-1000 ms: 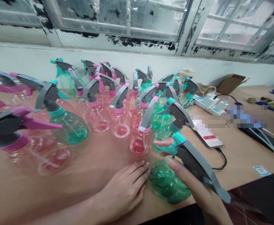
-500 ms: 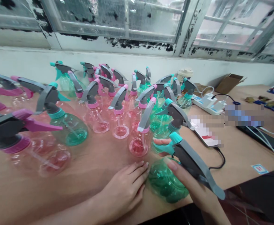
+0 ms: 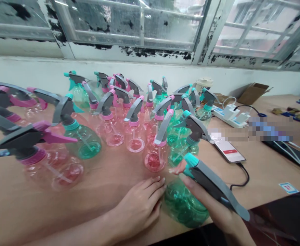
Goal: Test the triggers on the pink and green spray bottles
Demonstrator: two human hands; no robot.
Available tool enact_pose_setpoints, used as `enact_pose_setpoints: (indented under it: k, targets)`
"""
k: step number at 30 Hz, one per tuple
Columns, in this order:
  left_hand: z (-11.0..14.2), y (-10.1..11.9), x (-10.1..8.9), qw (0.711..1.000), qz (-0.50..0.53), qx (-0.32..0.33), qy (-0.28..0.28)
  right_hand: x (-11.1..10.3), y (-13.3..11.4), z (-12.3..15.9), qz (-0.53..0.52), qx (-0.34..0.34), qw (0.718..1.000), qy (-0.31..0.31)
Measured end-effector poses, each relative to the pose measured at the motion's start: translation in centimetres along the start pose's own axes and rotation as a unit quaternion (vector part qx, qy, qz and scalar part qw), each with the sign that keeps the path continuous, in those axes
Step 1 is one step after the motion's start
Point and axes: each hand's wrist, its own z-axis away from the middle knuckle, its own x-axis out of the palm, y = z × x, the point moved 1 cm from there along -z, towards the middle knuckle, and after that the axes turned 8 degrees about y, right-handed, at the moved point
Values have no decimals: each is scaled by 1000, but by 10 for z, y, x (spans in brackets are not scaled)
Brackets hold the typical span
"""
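Note:
A green spray bottle (image 3: pixel 184 205) with a grey and teal spray head stands near the table's front edge. My right hand (image 3: pixel 213 205) is closed around its neck, just under the spray head. The thumb crosses the near side, and fingertips show by the teal nozzle; the trigger is mostly hidden behind them. My left hand (image 3: pixel 142 201) rests on the table, fingers stretched out and close together. Its fingertips are beside the green bottle's left side; I cannot tell whether they touch it. Beyond the hands stands a pink spray bottle (image 3: pixel 155 160).
Several pink and green spray bottles crowd the table to the left and back, including a near pink one (image 3: pixel 60 171). On the right are a phone (image 3: pixel 229 150) with a cable, a white power strip (image 3: pixel 229 116) and a cardboard box (image 3: pixel 253 93). Windows line the wall behind.
The view has shifted slightly, so the bottles appear a little further right and lower. My right fingers now cover more of the trigger. My left hand stays on the table.

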Motion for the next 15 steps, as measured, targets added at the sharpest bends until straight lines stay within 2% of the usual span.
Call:
enact_pose_setpoints:
  k: [5, 9, 12, 15]
  targets:
    - [2, 2, -4, 996, 61, -64, -9, 2, 5, 9, -59, 36, 997, -33]
    - [3, 11, -7, 988, 116, -97, 24, 8, 1, 16, -62, 56, 996, -21]
    - [7, 17, -12, 976, 152, -144, 55, 22, -8, 17, -56, 38, 998, 10]
    - [19, 18, -23, 974, 121, -181, 68, 46, -20, 13, -95, 16, 995, 1]
